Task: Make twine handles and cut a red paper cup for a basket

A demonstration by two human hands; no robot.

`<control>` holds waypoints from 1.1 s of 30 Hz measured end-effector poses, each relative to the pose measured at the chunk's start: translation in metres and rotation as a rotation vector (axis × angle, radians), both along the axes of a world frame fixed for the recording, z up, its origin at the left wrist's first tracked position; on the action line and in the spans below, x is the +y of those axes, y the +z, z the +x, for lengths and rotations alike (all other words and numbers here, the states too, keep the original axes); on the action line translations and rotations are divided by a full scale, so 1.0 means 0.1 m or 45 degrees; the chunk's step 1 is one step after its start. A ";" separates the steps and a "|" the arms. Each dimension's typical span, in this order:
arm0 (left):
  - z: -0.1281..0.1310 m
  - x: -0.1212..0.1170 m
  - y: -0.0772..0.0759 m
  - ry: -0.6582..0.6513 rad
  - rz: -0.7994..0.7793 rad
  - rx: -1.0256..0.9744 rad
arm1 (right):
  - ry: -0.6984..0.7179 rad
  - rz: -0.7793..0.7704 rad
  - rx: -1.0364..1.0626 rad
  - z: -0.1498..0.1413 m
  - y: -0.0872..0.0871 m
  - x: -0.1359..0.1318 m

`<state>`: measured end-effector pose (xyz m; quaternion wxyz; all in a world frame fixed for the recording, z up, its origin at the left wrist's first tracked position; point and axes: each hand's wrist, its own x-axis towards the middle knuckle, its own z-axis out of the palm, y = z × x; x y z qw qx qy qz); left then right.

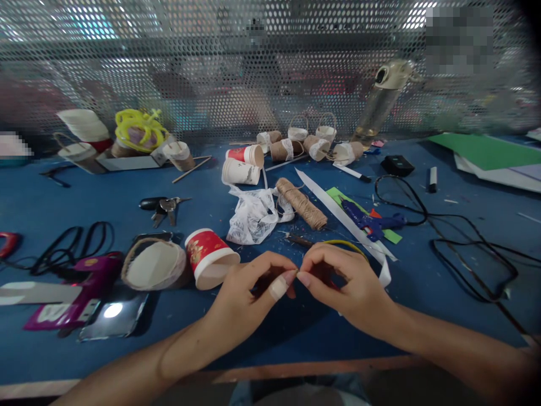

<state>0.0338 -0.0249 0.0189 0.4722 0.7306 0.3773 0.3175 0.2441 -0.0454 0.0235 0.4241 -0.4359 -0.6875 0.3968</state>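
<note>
Over the near part of the blue table, my left hand (257, 290) and my right hand (344, 276) meet at the fingertips. Each pinches thumb against forefinger; whatever lies between them is too small to make out. A white strip is wrapped round my left thumb. Just left of my left hand, a red paper cup (207, 251) lies tipped with its mouth toward me. Beyond my hands are white lace (253, 217) in a heap and a roll of brown twine (301, 203). Dark-handled pliers (299, 239) lie partly behind my right hand.
At left lie a purple glue gun (91, 282), a twine-trimmed cup (156, 265), a phone (116, 313) and keys (167, 208). A blue glue gun (372, 220), white ribbon (338, 208) and black cable (469, 225) are at right. Small decorated baskets (287, 149) stand before a perforated metal screen (211, 73).
</note>
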 end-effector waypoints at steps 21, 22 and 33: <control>0.02 0.00 -0.01 0.092 0.036 -0.129 | -0.036 0.126 -0.044 0.00 0.00 0.01; 0.02 0.00 -0.01 0.107 0.043 -0.143 | -0.031 0.119 -0.038 0.00 0.00 0.01; 0.00 -0.02 -0.01 0.156 0.143 -0.136 | 0.005 0.096 0.005 0.00 -0.02 0.00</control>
